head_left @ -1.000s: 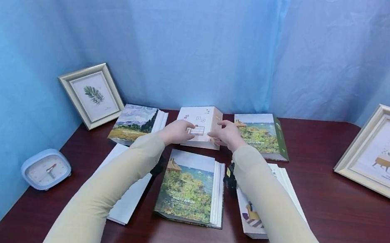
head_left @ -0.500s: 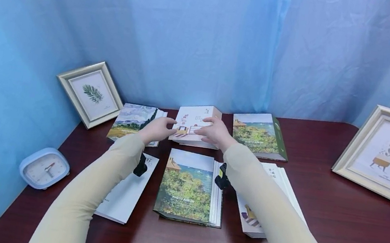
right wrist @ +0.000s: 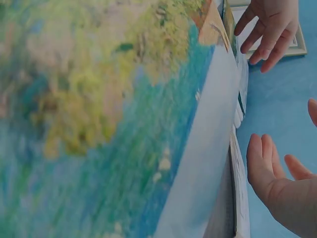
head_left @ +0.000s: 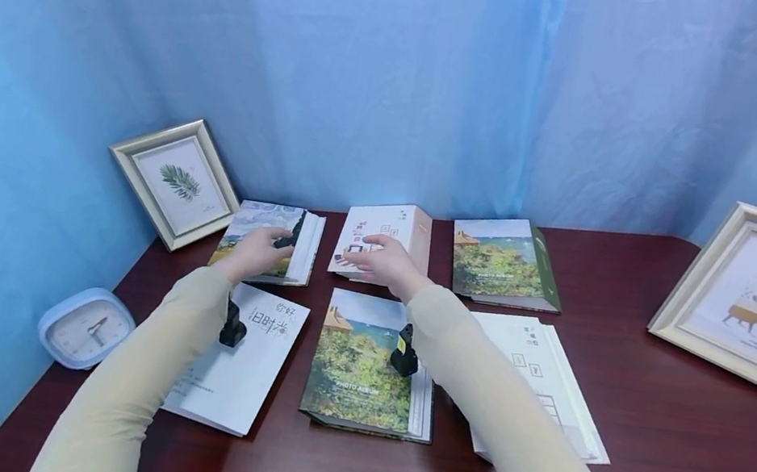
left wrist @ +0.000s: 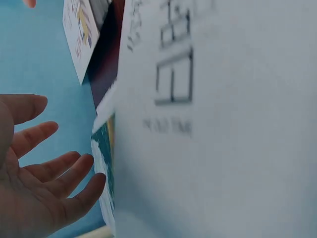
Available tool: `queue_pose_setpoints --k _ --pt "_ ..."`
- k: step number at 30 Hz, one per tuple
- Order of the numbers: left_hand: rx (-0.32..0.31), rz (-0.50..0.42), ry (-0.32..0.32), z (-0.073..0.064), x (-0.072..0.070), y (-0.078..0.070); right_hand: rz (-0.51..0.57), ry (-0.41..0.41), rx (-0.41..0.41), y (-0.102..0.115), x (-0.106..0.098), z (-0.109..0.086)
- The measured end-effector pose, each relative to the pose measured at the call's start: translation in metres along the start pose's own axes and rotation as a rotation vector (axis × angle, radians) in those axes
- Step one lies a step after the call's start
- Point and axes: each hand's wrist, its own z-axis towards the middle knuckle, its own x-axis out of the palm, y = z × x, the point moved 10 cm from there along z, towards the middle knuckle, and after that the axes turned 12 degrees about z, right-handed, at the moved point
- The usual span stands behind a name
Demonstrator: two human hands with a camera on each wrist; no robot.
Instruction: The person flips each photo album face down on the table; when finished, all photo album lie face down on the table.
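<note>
My left hand (head_left: 257, 250) hovers over the back-left photo album (head_left: 306, 254), which has a painted landscape cover. Its fingers are spread and hold nothing in the left wrist view, where a white album (left wrist: 237, 124) with dark lettering fills the right side. My right hand (head_left: 389, 264) is over the white back-middle album (head_left: 392, 218) with small drawings, and covers its lower right part. Nothing is between its thumb and fingers. In the right wrist view a seaside-painting album (right wrist: 109, 99) looms large, beyond which both hands show.
Another seaside album (head_left: 500, 258) lies back right. In front are a white lettered album (head_left: 256, 365), a seaside album (head_left: 359, 364) and a white album (head_left: 536, 357) under my right forearm. Picture frames (head_left: 183, 186) stand at both sides, with a blue clock (head_left: 87, 327) at left.
Both hands have moved left. The left hand has drawn away from the middle white album to the landscape album; the right has slid across the middle album, uncovering its right side.
</note>
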Motion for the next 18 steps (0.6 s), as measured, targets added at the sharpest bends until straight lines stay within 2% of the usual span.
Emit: queue_pose_setpoints --k 6,13,18 --pt "-0.058 0.003 -0.009 -0.005 -0.007 0.023 0.044 0.022 0.004 -0.004 0.008 0.003" --pt "-0.065 0.039 -0.044 -0.009 -0.015 0.044 0.059 0.026 0.033 -0.011 0.015 0.005" --pt "-0.099 0.034 -0.057 -0.009 -0.018 0.059 0.067 0.043 0.066 -0.013 0.025 0.006"
